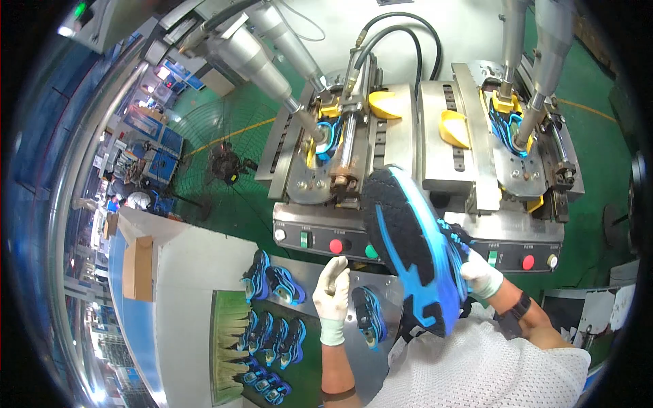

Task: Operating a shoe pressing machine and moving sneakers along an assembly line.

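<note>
Occupying the far side: a metal press (439, 166). Raised before it: a blue-and-black shoe (416, 255), long axis running far-left to near-right. Right hand (481, 273), nearer, grasps the shoe's right side; left hand (332, 294), apart on its left, empty, loosely bent.

The gloved left hand (332, 297) is raised, fingers (334, 268) loosely curled, above an upright left forearm (338, 374). The gloved right hand (482, 276) grips, partly hidden; the right forearm (534, 318) slants from near right.
</note>
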Tool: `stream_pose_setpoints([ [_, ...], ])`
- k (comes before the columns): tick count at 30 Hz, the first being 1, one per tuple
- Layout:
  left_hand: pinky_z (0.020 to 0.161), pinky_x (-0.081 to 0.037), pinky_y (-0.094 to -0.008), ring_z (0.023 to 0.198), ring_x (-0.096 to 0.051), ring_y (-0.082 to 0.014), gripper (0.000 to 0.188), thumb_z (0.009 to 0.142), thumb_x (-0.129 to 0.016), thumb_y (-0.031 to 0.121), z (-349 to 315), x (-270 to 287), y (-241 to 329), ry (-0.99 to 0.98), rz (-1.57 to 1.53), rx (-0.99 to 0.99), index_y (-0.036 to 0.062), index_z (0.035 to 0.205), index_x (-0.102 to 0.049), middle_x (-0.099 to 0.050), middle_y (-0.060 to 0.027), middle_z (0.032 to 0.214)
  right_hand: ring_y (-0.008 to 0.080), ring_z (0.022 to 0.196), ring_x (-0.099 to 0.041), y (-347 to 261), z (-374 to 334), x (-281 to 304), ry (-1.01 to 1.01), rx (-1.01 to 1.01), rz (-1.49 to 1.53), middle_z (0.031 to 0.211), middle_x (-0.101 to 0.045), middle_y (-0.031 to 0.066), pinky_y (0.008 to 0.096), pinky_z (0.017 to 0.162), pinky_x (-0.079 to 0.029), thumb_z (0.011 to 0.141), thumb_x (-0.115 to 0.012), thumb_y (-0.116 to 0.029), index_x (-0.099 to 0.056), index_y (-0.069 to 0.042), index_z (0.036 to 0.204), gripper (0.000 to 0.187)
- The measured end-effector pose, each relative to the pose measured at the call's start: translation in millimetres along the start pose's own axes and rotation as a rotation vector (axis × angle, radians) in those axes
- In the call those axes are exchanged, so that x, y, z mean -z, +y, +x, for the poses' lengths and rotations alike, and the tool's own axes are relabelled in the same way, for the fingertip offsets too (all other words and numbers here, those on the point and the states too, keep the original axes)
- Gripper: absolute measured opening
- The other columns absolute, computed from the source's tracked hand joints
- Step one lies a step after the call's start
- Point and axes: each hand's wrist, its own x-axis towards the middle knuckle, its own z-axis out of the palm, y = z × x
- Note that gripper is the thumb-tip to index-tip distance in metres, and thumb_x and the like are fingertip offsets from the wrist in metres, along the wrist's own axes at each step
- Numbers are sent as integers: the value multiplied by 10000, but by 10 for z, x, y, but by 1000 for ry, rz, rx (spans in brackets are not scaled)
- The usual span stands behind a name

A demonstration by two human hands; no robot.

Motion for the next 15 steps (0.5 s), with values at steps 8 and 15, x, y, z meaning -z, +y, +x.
stream_pose_setpoints([
  [8,1089,-437,-367,1277,-562,-296,538,968,-607,39,1288,-260,96,15,159,-126,-73,1450,-396,-541,-234,1395,288,1278,-561,-239,-126,577,-2,59,238,1426,-546,135,427,1072,-470,670,-913,-186,-398,-27,1496,986],
  [15,1019,-485,-355,1260,-563,-270,662,934,-669,161,2818,16,-324,41,297,-43,-72,1474,-364,-533,-242,1412,295,1266,-572,-307,48,472,3,143,374,1439,-533,157,445,1066,-483,722,-880,-229,-359,-25,1517,972],
])
